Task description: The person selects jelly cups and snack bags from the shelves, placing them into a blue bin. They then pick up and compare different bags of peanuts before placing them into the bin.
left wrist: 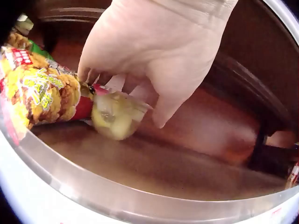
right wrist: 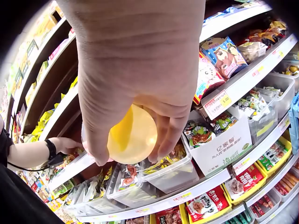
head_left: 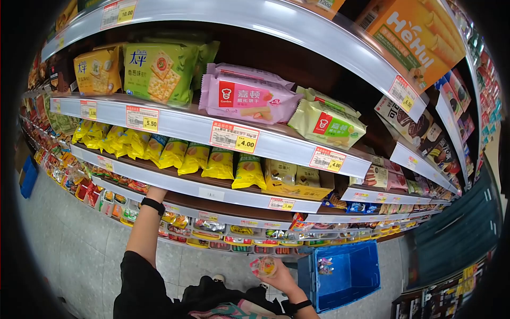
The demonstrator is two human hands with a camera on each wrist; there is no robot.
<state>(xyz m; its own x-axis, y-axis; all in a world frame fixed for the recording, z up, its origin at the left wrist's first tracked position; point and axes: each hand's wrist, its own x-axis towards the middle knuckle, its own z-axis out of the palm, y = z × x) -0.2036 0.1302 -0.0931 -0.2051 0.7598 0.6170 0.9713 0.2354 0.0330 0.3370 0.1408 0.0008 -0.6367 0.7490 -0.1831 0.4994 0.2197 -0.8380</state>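
In the left wrist view my left hand reaches down inside a brown shelf. Its fingers curl behind a small clear fruit jelly cup with pale yellow pieces, the thumb at its right side. Left of that cup lies a snack bag printed with golden fried pieces. From the head, this hand is hidden under the shelf edge past the wrist. My right hand grips another clear jelly cup, its round bottom showing yellow fruit. In the head view that cup is low in front of my body.
A blue basket with a few small colourful packs stands at the right on the tiled floor. The metal shelf lip runs in front of my left hand. Above it are yellow snack bags and pink wafer packs.
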